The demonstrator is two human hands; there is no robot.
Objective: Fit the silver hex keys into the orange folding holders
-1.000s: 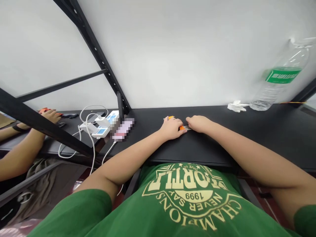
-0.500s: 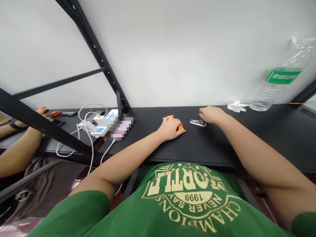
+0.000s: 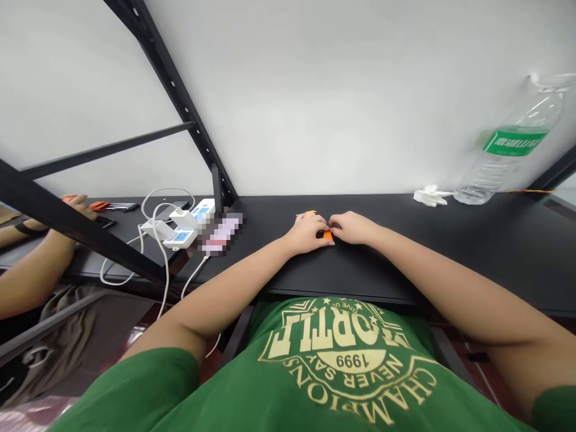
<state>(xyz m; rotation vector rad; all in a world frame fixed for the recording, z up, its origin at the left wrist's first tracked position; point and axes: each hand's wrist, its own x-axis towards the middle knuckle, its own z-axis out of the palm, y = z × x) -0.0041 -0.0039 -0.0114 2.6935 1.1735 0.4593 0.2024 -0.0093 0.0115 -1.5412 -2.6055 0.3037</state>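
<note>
My left hand (image 3: 307, 234) is closed around an orange hex key holder (image 3: 328, 236) on the black table. Part of the holder shows between thumb and fingers, and its far end, with a bit of metal, sticks out beyond the knuckles. From the right, my right hand (image 3: 353, 228) meets the holder's near end, its thumb and fingertips pinched together. Whatever lies in that pinch is too small to make out. The loose hex keys seen earlier are out of sight, and the right hand now covers that spot.
A white power strip (image 3: 189, 227) with plugs and cables and a blurred-out phone (image 3: 221, 234) lie left. A crumpled tissue (image 3: 431, 195) and a large plastic bottle (image 3: 499, 156) stand rightward by the wall. Beyond the black frame (image 3: 175, 90), another person's hands (image 3: 81, 207) are at work.
My right hand has moved left from the loose hex keys to the orange holder. The left hand stays at its place on the holder, with its thumb shifted slightly.
</note>
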